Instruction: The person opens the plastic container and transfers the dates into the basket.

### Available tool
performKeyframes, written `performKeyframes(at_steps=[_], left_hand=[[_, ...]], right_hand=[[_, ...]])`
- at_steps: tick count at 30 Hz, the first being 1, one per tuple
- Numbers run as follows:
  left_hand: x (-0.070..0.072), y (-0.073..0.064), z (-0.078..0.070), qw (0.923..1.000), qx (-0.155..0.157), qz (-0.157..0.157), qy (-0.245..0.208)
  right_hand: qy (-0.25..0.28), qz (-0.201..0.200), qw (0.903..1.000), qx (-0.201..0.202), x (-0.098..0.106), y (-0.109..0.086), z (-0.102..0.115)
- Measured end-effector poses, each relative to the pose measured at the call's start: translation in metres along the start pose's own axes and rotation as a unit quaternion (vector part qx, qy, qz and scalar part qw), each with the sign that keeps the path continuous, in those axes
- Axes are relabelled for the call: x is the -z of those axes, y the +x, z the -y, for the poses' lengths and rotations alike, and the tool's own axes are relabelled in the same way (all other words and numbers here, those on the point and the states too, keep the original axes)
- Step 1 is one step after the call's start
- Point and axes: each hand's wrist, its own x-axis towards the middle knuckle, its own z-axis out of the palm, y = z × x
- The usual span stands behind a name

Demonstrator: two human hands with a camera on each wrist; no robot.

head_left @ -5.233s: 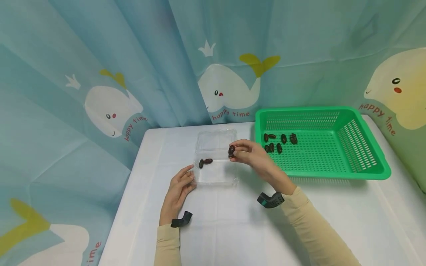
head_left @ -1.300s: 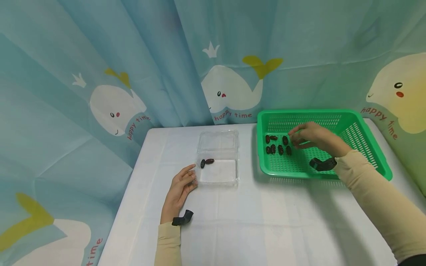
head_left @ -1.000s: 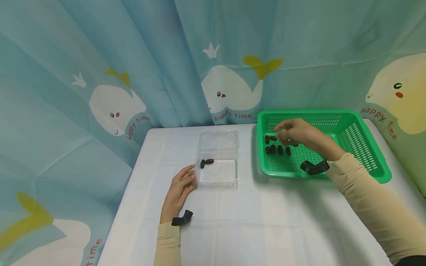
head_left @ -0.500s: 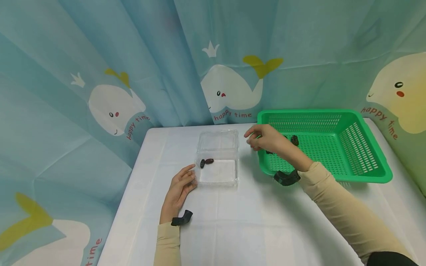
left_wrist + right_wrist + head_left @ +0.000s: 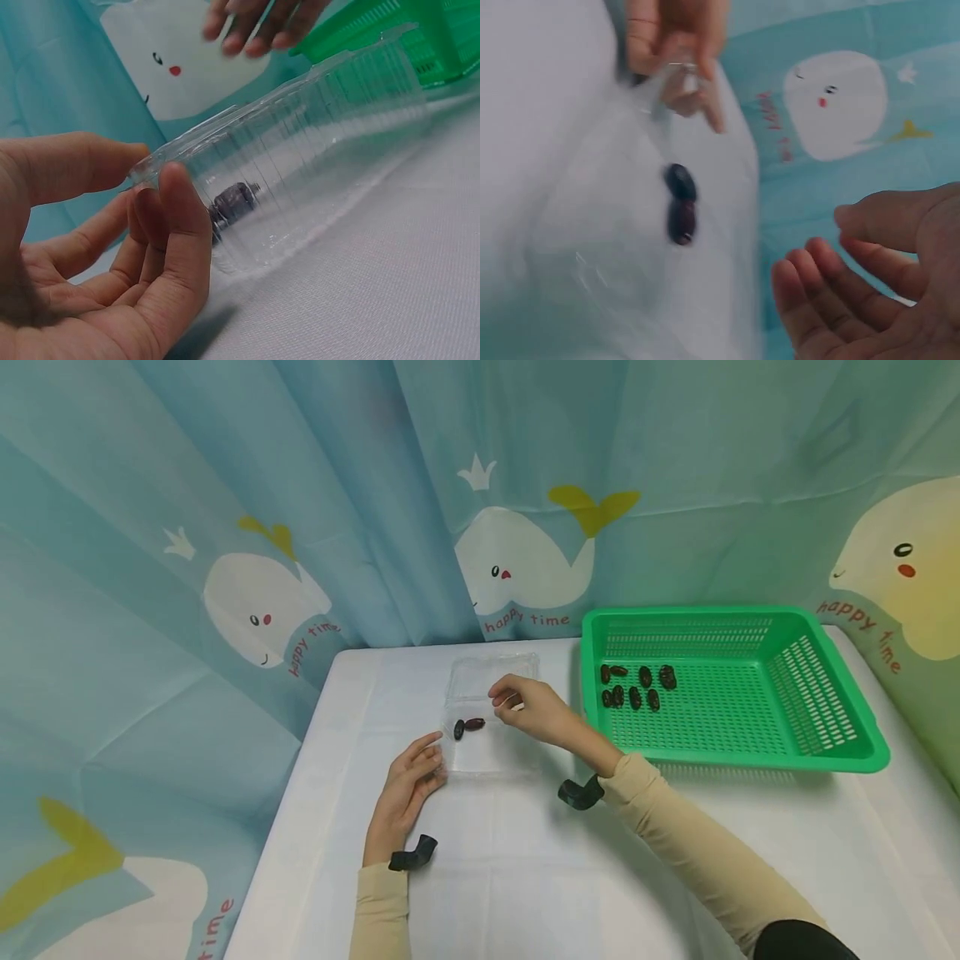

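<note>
A clear plastic clamshell box (image 5: 510, 758) lies with its lid (image 5: 476, 675) folded back on the table. Two dark dates (image 5: 474, 724) rest at its left side. My left hand (image 5: 405, 789) holds the box's left edge, thumb and fingers pinching the rim in the left wrist view. Above the box hovers my right hand (image 5: 534, 708), fingers loosely bent; the right wrist view shows nothing between them. Several more dates (image 5: 635, 697) lie in two rows at the left end of a green basket (image 5: 735, 756).
The basket stands right of the box near the table's back edge. A white cloth covers the table (image 5: 517, 877). Behind hangs a blue-green curtain (image 5: 375, 527) with whale prints. Each wrist wears a dark camera mount (image 5: 581, 793).
Five seconds ago my right hand held a date over the box; the basket now has one more date in its front row. My right hand has moved left from basket to box, holding nothing.
</note>
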Motion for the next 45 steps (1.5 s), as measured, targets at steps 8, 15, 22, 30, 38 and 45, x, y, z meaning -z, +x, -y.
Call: performKeyframes(at_steps=[8, 15, 22, 30, 38, 45], left_hand=[[0.0, 0.001, 0.0, 1.0, -0.001, 0.006, -0.002], [-0.001, 0.001, 0.001, 1.0, -0.001, 0.008, -0.005], [0.0, 0.001, 0.001, 1.0, -0.005, 0.007, 0.001], [-0.001, 0.0, 0.0, 0.9999, -0.005, 0.012, -0.007], [-0.002, 0.0, -0.001, 0.9999, -0.002, 0.01, -0.012], [-0.003, 0.0, -0.001, 0.9998, 0.001, 0.005, -0.017]], right_hand=[[-0.04, 0.015, 0.999, 0.013, -0.038, 0.022, 0.0], [-0.058, 0.008, 0.9983, 0.003, -0.054, 0.033, -0.004], [-0.107, 0.027, 0.9937, 0.02, -0.067, 0.035, -0.009], [-0.162, 0.028, 0.9852, 0.049, -0.076, 0.035, -0.017], [-0.22, 0.007, 0.9736, 0.061, -0.079, 0.03, -0.012], [-0.271, 0.028, 0.9619, 0.025, -0.082, 0.027, -0.012]])
